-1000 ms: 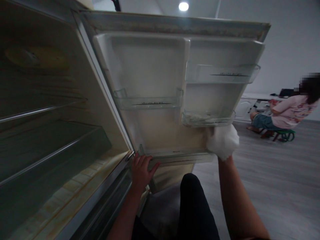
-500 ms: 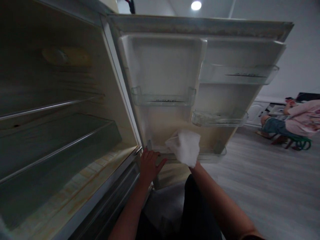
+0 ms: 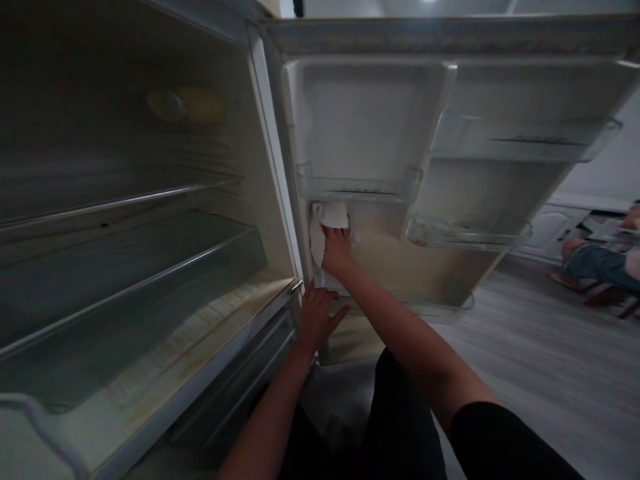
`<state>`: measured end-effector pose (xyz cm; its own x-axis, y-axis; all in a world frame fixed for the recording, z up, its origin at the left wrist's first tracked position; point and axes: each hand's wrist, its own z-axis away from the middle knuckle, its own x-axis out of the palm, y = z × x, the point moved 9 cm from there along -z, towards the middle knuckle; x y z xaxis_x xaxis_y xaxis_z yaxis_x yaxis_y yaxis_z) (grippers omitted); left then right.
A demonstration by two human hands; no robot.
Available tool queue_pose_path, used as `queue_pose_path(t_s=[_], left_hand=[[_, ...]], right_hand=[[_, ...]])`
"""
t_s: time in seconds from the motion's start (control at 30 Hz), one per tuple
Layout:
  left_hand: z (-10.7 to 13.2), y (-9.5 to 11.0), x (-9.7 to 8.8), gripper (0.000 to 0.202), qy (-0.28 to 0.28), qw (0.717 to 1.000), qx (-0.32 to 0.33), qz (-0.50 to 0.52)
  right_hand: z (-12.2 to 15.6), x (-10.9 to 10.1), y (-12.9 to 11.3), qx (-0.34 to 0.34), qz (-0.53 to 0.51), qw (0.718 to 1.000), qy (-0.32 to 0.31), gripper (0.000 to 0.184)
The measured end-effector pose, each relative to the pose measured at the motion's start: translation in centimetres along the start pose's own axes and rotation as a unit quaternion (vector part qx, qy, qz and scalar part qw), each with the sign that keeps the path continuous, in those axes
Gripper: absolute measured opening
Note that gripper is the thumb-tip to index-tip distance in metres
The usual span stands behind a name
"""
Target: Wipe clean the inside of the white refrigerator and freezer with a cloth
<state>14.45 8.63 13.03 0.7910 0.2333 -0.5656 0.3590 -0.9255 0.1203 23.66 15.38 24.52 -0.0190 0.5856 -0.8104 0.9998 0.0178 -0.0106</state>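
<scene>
A white cloth (image 3: 332,215) lies against the inner panel of the open fridge door (image 3: 370,113), just below a clear door shelf (image 3: 357,189). My right hand (image 3: 338,252) holds the cloth and presses it to the panel near the hinge side; part of the cloth hangs beside my fingers. Lower down, my left hand (image 3: 317,312) rests at the hinge-side end of the bottom door shelf (image 3: 425,307), its fingers apart and nothing held. Just left of it is the metal hinge (image 3: 295,287).
To the left, the fridge interior has glass shelves (image 3: 125,267) and a stained floor ledge (image 3: 200,340). A yellowish lamp cover (image 3: 187,105) sits on its inner wall. At the far right, a person (image 3: 600,263) sits on a stool over a grey wood floor (image 3: 525,373).
My right hand has carried the cloth up and left, from above the bottom door shelf to the panel under the upper shelf. My left hand stays put; the view has turned slightly left.
</scene>
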Motion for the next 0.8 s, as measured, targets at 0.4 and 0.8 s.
queue_pose_path(t_s=[0.4,0.8], left_hand=[[0.2,-0.6,0.0,0.029,-0.029,0.999,-0.011,0.010],[0.2,-0.6,0.1,0.029,-0.033,0.999,-0.027,0.011]], right_hand=[[8.7,-1.7,8.7,-0.073,0.203,0.976,-0.021,0.051],[19.8,-10.3,20.7,0.053,0.353,0.934,-0.030,0.032]])
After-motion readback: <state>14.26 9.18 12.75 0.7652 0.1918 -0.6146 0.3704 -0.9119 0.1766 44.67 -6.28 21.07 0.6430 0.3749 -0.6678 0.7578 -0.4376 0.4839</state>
